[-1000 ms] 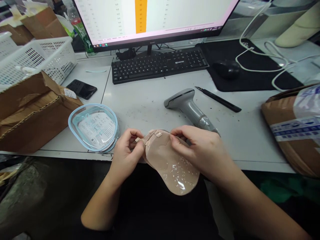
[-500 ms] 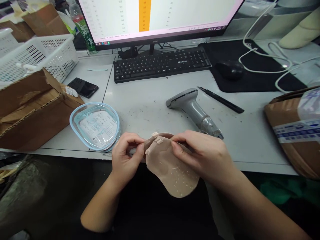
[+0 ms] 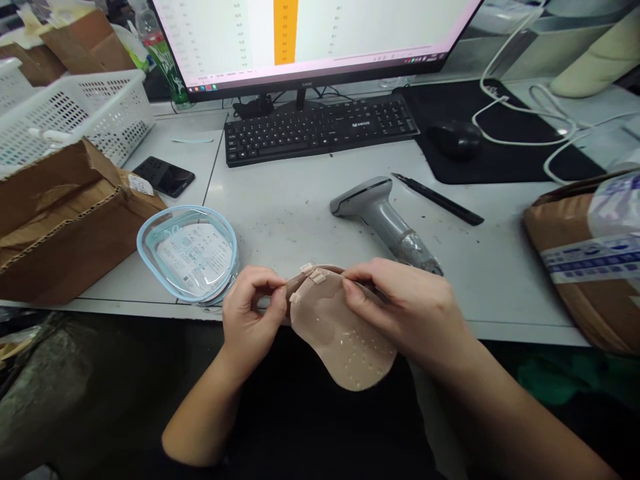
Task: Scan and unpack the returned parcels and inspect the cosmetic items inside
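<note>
A beige stick-on bra (image 3: 345, 333) hangs between my two hands just off the desk's front edge. Its two cups lie one behind the other, with small pale clasp pieces along the upper left edge. Shiny specks show on the front cup. My left hand (image 3: 255, 310) pinches the rear cup's edge at the left, close to the clasps. With thumb and forefinger, my right hand (image 3: 400, 300) grips the front cup's upper edge. Left of my left hand, a clear case with light-blue trim (image 3: 190, 253) sits on the desk with a printed card inside.
A grey barcode scanner (image 3: 385, 220) and a black utility knife (image 3: 440, 199) lie beyond my hands. Behind them are a keyboard (image 3: 320, 130), monitor and mouse (image 3: 455, 140). An open cardboard box (image 3: 75, 227) and phone (image 3: 164, 176) are left; a taped brown parcel (image 3: 585, 267) is right.
The view has shifted slightly, moving the desk things a little left in the picture. The bra has tipped very slightly; both hands keep the same hold.
</note>
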A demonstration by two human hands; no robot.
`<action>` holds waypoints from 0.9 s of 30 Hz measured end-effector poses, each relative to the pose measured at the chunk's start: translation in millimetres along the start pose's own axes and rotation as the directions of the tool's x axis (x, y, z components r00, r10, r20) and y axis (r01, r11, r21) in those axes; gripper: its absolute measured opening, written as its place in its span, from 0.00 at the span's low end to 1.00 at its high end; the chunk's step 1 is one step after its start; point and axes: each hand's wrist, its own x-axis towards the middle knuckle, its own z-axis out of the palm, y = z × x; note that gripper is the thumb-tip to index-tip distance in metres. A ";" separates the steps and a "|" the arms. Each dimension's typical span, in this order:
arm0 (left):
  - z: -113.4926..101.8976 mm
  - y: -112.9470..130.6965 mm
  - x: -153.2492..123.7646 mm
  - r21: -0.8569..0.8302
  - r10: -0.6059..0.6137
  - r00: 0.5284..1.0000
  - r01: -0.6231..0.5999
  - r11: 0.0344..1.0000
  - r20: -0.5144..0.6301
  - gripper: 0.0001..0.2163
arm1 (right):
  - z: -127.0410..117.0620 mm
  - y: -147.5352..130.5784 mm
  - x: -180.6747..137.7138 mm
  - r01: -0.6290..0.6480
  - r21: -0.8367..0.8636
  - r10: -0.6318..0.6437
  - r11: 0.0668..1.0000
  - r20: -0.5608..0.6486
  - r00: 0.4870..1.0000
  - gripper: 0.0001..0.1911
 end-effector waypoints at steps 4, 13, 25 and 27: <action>1.8 -0.7 -1.2 0.002 -0.047 0.999 0.047 0.999 -0.015 0.08 | 0.9 1.5 -1.2 -0.017 0.000 0.017 1.000 0.009 1.000 0.07; 2.9 -0.4 -2.9 0.021 -0.131 0.991 0.132 0.991 -0.029 0.09 | 0.6 1.5 -0.7 -0.032 -0.007 0.032 0.999 0.017 0.999 0.07; 2.6 2.4 -1.3 0.031 -0.152 0.988 0.152 0.988 -0.021 0.08 | 1.7 2.6 -0.5 -0.032 -0.012 0.032 0.999 0.009 0.999 0.07; 2.4 2.0 -1.0 0.037 -0.146 0.989 0.146 0.989 -0.013 0.08 | 2.0 2.0 -0.1 -0.034 -0.010 0.034 0.999 0.003 0.999 0.07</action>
